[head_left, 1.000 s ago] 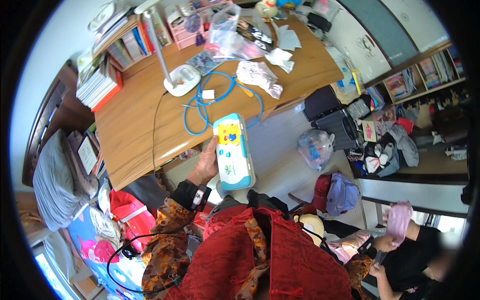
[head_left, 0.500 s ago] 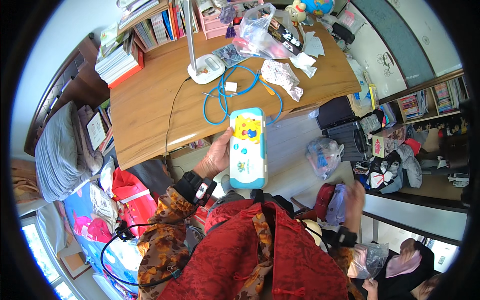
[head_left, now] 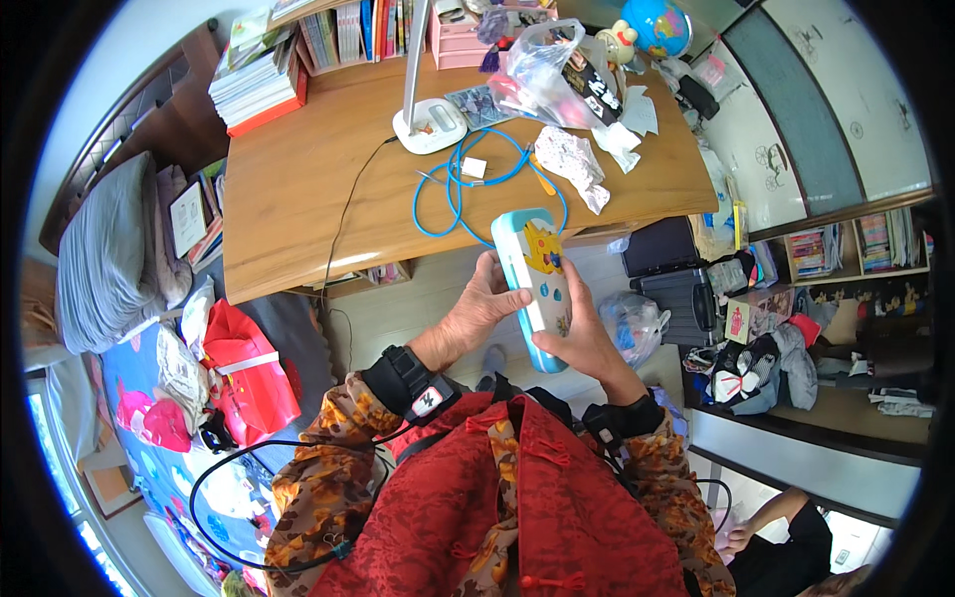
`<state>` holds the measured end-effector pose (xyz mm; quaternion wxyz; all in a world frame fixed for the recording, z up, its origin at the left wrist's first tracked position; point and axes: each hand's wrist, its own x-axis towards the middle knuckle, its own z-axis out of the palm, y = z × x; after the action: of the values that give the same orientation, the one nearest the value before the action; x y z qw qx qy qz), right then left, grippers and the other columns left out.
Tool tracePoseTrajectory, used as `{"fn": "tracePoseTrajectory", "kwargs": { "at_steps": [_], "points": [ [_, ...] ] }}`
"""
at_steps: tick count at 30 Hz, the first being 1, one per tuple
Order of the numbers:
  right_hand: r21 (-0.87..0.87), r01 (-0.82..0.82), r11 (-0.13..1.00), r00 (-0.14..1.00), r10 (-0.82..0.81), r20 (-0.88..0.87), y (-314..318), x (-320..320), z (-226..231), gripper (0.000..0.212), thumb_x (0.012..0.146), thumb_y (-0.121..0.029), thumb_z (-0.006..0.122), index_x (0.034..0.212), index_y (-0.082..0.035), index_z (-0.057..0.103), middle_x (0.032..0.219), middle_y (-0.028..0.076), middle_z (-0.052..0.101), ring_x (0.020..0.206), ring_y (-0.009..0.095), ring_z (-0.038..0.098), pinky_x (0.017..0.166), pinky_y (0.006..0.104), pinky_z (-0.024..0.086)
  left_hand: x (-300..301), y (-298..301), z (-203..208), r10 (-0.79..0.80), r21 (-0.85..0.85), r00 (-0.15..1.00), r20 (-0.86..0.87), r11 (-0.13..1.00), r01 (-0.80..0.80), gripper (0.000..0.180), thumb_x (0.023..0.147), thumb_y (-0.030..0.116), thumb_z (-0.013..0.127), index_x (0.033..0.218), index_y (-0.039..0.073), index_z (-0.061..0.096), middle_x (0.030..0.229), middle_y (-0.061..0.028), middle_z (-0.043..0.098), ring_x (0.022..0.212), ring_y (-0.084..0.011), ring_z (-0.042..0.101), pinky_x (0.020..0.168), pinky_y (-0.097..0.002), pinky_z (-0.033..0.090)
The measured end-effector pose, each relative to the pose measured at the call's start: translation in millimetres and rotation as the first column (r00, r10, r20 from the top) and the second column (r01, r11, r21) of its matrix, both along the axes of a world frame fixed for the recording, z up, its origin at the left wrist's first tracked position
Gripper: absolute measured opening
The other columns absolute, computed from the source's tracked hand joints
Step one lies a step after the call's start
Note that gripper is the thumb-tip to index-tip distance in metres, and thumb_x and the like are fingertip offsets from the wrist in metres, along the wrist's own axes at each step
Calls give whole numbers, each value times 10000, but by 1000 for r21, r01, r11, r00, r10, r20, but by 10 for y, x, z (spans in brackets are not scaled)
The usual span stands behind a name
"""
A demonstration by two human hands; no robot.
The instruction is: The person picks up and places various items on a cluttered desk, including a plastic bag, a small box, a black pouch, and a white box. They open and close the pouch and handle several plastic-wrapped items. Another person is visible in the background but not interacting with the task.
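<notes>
Both hands hold a white pencil case (head_left: 544, 284) with turquoise edges and a yellow cartoon figure on its lid. It is tilted in the air in front of my body, just off the front edge of the wooden desk (head_left: 308, 199). My left hand (head_left: 476, 316) grips its left long side, thumb against the edge and fingers partly hidden behind. On the right side, my right hand (head_left: 589, 343) wraps the lower half, its thumb across the near end. The case looks closed.
On the desk lie a coiled blue cable (head_left: 453, 189), a lamp base (head_left: 430, 125), a crumpled cloth (head_left: 572, 164) and a filled plastic bag (head_left: 542, 75). A red bag (head_left: 244, 373) is at the left. Black cases (head_left: 676, 298) stand right; another person's arm (head_left: 766, 517) shows lower right.
My right hand has come in from the lower right and taken hold of the pencil case. The case has turned from facing up to tilted, showing its left side.
</notes>
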<state>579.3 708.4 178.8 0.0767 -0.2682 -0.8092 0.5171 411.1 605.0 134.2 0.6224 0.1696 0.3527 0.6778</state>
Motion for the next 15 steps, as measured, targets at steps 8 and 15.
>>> {"fn": "tracePoseTrajectory", "kwargs": {
  "at_steps": [8,15],
  "points": [
    [-174,-39,984,995,22,-94,-34,38,-19,1130,729,-470,738,1518,14,89,1478,285,246,1392,390,262,1126,481,259,31,20,-13,-108,97,994,14,990,106,1242,643,525,863,1505,67,95,1453,-174,321,1381,-318,287,1136,-469,281],
    [-357,-69,932,985,7,-171,4,79,159,1121,726,-415,786,1527,6,124,1510,237,269,1406,335,288,1137,422,256,99,28,13,-39,118,998,-53,992,46,1266,605,522,886,1501,57,122,1433,-167,352,1359,-311,319,1129,-457,291]
  ]
}}
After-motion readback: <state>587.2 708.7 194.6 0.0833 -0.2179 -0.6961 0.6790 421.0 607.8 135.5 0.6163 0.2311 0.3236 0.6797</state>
